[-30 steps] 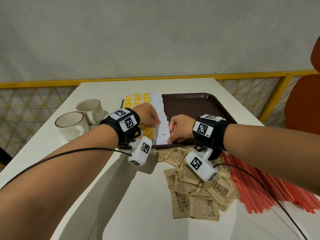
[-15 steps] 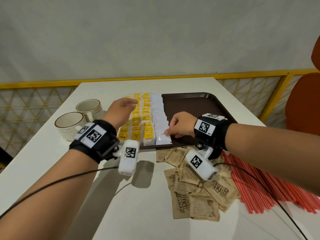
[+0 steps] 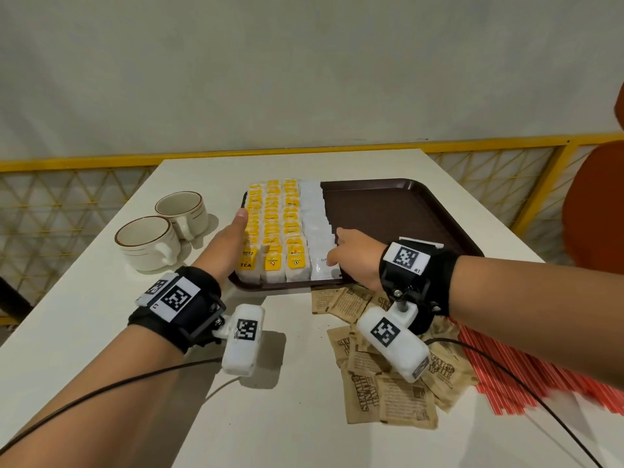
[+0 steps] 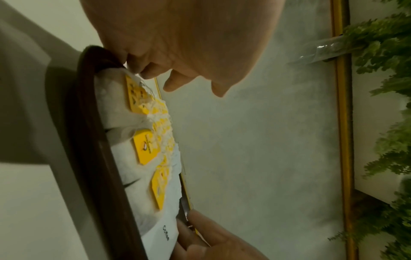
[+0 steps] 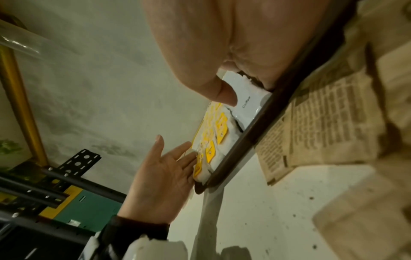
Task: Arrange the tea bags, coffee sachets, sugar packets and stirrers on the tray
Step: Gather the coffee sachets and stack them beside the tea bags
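— Two heaps are nearest you and not on the tray yet: the brown sugar packets loose on the surface, and the red stirrers to their right.

— And my hands?

— Your left hand has swung out from the middle to the tray's left side; its fingers are straight, flat against the outer row of tea bags, gripping nothing. Your right hand has stayed at the white coffee sachets, its fingers curled onto the right edge of that row; whether they pinch a sachet, I cannot tell.

— What does that shift mean?

— You look to be squeezing the rows together from both sides, squaring them up. Tea and coffee fill the tray's left part; the right part is bare brown, likely for sugar and stirrers.

— Anything farther out?

— Two cups stand left of the tray.
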Motion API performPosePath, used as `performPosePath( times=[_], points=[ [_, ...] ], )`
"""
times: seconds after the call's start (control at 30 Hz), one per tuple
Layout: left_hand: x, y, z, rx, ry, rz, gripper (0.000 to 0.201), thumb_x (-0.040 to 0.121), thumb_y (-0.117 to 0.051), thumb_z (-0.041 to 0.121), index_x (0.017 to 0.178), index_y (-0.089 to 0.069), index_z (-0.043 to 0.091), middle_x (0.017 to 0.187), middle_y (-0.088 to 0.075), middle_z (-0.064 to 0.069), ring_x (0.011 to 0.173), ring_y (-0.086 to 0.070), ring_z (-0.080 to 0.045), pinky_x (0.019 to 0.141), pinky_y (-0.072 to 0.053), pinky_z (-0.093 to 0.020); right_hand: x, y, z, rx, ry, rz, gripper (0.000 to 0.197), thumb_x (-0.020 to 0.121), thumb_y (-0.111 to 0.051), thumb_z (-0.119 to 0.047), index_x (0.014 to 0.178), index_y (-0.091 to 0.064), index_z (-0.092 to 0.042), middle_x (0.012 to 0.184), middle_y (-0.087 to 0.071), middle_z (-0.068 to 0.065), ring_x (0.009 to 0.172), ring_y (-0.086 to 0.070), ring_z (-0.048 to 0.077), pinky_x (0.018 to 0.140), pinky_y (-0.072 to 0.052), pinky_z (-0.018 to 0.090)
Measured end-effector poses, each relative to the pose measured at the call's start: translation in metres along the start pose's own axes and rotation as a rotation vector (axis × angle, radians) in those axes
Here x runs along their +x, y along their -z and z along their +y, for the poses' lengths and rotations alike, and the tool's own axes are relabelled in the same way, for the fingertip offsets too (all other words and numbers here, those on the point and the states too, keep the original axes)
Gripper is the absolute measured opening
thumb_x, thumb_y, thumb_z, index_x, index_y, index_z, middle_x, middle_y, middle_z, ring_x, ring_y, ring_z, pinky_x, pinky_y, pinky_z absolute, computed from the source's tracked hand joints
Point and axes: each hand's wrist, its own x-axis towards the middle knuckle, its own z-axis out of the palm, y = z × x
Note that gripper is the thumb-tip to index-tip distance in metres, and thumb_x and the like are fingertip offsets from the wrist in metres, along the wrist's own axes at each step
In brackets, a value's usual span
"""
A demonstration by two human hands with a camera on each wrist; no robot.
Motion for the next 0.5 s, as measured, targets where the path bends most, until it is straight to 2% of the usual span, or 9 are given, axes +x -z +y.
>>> performPosePath(
  times=[0.13,0.2,0.23,0.27,0.3,0.33,0.37,0.43,0.5],
  points=[
    [-0.003,-0.002,0.006,-0.015,0.027,0.007,0.036,0.099,-0.024,0.055,0.107,-0.05,0.031,0.11,-0.055,0.004,0.108,-0.054,-0.016,0.101,-0.037,-0.03,0.001,0.007,-0.003,0.009,-0.027,0.023,0.071,0.091,-0.052,0.0,0.15,-0.012,-0.002,0.152,-0.026,0.016,0.134,-0.035,0.034,0.109,-0.035,0.038],
    [-0.005,-0.003,0.009,-0.045,0.029,0.002,0.039,0.099,-0.022,0.054,0.114,-0.049,0.03,0.108,-0.051,0.005,0.101,-0.05,-0.011,0.092,-0.035,-0.025,0.003,0.011,-0.009,0.026,-0.048,0.034,0.073,0.091,-0.051,0.002,0.151,-0.011,-0.005,0.155,-0.022,0.015,0.137,-0.031,0.034,0.111,-0.034,0.042],
    [-0.006,-0.003,0.01,-0.061,0.029,0.002,0.043,0.099,-0.021,0.053,0.121,-0.049,0.028,0.107,-0.05,0.005,0.1,-0.048,-0.01,0.09,-0.034,-0.025,0.006,0.013,-0.01,0.034,-0.055,0.025,0.069,0.09,-0.05,0.003,0.15,-0.018,-0.005,0.153,-0.026,0.015,0.136,-0.033,0.034,0.11,-0.035,0.041],
    [-0.006,-0.004,0.011,-0.067,0.032,0.001,0.047,0.1,-0.021,0.053,0.126,-0.048,0.026,0.108,-0.05,0.006,0.1,-0.048,-0.01,0.089,-0.033,-0.024,0.008,0.013,-0.011,0.015,-0.053,0.022,0.057,0.089,-0.049,0.002,0.143,-0.034,-0.005,0.143,-0.04,0.016,0.128,-0.043,0.033,0.105,-0.039,0.038],
    [-0.006,-0.003,0.011,-0.066,0.04,-0.001,0.049,0.099,-0.021,0.054,0.129,-0.048,0.025,0.111,-0.052,0.006,0.1,-0.049,-0.01,0.088,-0.034,-0.025,0.012,0.014,-0.011,-0.021,-0.053,0.018,0.036,0.088,-0.049,0.001,0.124,-0.051,-0.005,0.123,-0.052,0.015,0.112,-0.052,0.032,0.097,-0.043,0.036],
    [-0.005,-0.004,0.012,-0.061,0.05,-0.004,0.051,0.099,-0.021,0.055,0.129,-0.049,0.025,0.116,-0.055,0.006,0.1,-0.051,-0.011,0.089,-0.035,-0.025,0.013,0.013,-0.011,-0.044,-0.056,0.011,0.023,0.087,-0.049,0.0,0.106,-0.055,-0.011,0.106,-0.053,0.01,0.101,-0.052,0.03,0.09,-0.042,0.034],
    [-0.004,-0.004,0.012,-0.059,0.054,-0.011,0.05,0.099,-0.021,0.056,0.127,-0.051,0.026,0.121,-0.057,0.004,0.1,-0.054,-0.013,0.089,-0.037,-0.026,0.013,0.009,-0.011,-0.041,-0.059,0.009,0.026,0.088,-0.049,0.002,0.108,-0.053,-0.015,0.108,-0.05,0.008,0.105,-0.049,0.029,0.09,-0.041,0.034],
    [-0.001,-0.003,0.012,-0.049,0.066,-0.02,0.046,0.098,-0.022,0.057,0.118,-0.053,0.03,0.124,-0.06,0.0,0.099,-0.057,-0.015,0.089,-0.038,-0.027,0.016,0.004,-0.011,-0.018,-0.07,0.01,0.052,0.09,-0.046,0.005,0.14,-0.034,-0.004,0.138,-0.038,0.015,0.128,-0.038,0.033,0.104,-0.035,0.035],
    [0.001,-0.003,0.014,-0.041,0.075,-0.016,0.044,0.098,-0.022,0.058,0.117,-0.051,0.03,0.119,-0.058,0.004,0.098,-0.055,-0.014,0.088,-0.037,-0.027,0.017,0.003,-0.017,-0.002,-0.063,0.036,0.06,0.093,-0.041,0.006,0.148,-0.018,0.0,0.15,-0.027,0.017,0.135,-0.032,0.033,0.108,-0.031,0.035]
  ],
)
